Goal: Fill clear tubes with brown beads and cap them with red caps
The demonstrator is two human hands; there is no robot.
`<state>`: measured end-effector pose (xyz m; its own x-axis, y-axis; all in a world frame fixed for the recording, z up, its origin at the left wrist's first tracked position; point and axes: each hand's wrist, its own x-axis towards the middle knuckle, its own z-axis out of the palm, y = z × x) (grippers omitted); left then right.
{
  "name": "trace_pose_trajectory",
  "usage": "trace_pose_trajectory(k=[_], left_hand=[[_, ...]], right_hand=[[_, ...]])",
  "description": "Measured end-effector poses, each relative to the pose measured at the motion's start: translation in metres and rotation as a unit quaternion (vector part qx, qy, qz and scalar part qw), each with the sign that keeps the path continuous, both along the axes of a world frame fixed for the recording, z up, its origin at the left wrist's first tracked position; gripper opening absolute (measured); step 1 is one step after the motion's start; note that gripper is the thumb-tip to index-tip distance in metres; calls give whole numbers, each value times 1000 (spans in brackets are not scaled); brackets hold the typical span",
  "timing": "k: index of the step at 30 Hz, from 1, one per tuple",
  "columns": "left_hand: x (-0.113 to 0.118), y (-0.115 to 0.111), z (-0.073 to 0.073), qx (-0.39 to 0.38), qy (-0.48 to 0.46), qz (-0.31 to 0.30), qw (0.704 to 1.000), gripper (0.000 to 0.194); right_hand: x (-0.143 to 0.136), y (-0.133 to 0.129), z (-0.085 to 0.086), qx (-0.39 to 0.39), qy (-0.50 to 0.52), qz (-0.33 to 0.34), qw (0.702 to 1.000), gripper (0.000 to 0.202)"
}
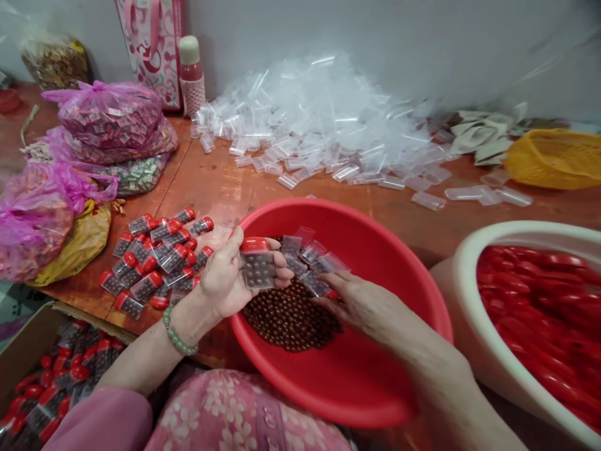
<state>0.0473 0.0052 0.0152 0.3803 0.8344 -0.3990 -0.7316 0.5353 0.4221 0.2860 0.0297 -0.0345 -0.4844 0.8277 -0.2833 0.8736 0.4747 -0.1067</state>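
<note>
In my left hand (225,275) is a clear plastic container (258,269) with a red cap, filled with dark brown balls. It stands upright between my thumb and fingers, over the left rim of a red basin (375,235). My right hand (361,300) reaches into the basin, its thumb and fingers closed on a clear container (315,285) with a bit of red at its end. Several more clear containers (292,245) lie beside it on a heap of shiny brown balls (291,319). Part of the heap is hidden under them.
Filled red-capped containers (162,250) lie left on the wooden table, more in a cardboard box (51,319) below. Behind is a pile of clear empty containers (323,125). A white tub (462,294) of red caps stands right. Pink bags (107,113) and a bottle (190,69) are back left.
</note>
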Motion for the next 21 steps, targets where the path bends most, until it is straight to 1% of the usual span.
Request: trace_pose_trajectory(k=[2, 5, 8, 10, 11, 13, 14, 16, 17, 19, 20, 21], left_hand=[[-2, -4, 0, -1, -1, 1, 1000, 62], [-7, -13, 1, 7, 0, 1, 1000, 60], [-20, -29, -2, 22, 30, 0, 999, 53], [-36, -46, -4, 40, 84, -16, 996, 46], [-46, -57, -5, 51, 125, -29, 990, 43], [-72, -79, -6, 83, 222, -68, 969, 41], [-86, -91, -7, 80, 285, -89, 951, 39], [-116, -115, -7, 49, 394, -143, 907, 36], [-131, -126, -9, 36, 450, -175, 875, 35], [-159, -148, -14, 12, 581, -238, 778, 32], [-171, -158, -19, -3, 626, -263, 734, 32], [-182, -166, -25, -12, 655, -284, 700, 33]], right_hand=[[-3, -1, -7, -19, -38, 8, 999, 21], [-11, 1, -13, -61, -52, 19, 997, 21], [-19, 4, -18, -78, -76, 25, 994, 22], [-23, 6, -22, -81, -79, 32, 993, 25], [-25, 7, -23, -83, -75, 35, 993, 26], [-28, 8, -25, -85, -67, 38, 993, 25], [-29, 8, -25, -86, -63, 37, 994, 24], [-31, 9, -23, -86, -54, 33, 994, 25], [-31, 10, -22, -86, -49, 30, 995, 26], [-31, 11, -18, -84, -38, 27, 995, 28], [-31, 12, -15, -81, -33, 26, 996, 27], [-31, 13, -13, -78, -28, 27, 996, 25]])
